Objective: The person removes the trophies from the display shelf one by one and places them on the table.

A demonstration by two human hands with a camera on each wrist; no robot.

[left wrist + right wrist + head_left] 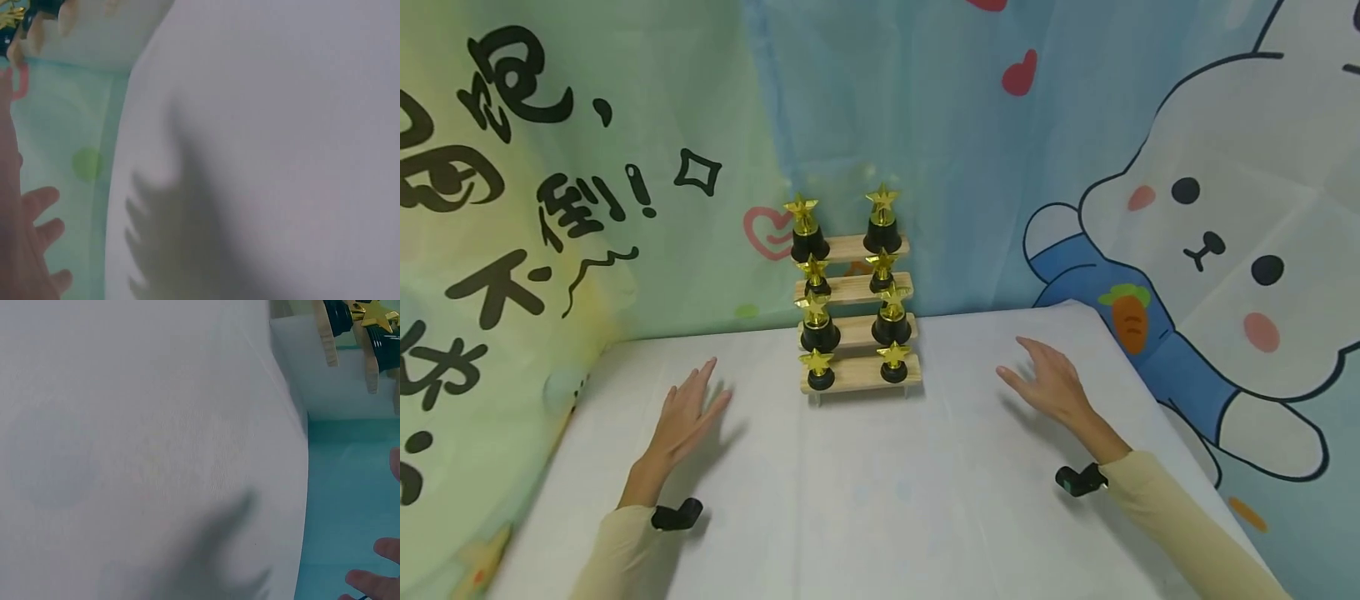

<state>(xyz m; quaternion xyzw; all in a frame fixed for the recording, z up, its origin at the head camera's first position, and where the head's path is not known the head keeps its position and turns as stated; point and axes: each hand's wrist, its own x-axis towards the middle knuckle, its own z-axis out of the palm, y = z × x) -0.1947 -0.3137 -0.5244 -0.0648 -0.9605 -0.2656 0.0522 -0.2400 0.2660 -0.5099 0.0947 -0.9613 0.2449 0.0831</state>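
Observation:
A stepped wooden rack point(859, 377) stands at the back middle of the white table. On each of its tiers sit two gold star trophies with black bases, such as a front left trophy point(818, 369) and a top right trophy point(882, 221). My left hand point(683, 421) is held over the table to the left of the rack, fingers extended and holding nothing. To the rack's right, my right hand point(1051, 385) hovers with fingers spread, likewise holding nothing. Both hands cast shadows on the cloth. Parts of the rack point(35, 34) show at the left wrist view's corner.
A white cloth point(880, 508) covers the table. Behind it hangs a printed backdrop point(880, 108) with a cartoon rabbit point(1217, 283) on the right and black lettering on the left. Small black devices point(677, 514) are worn at both wrists.

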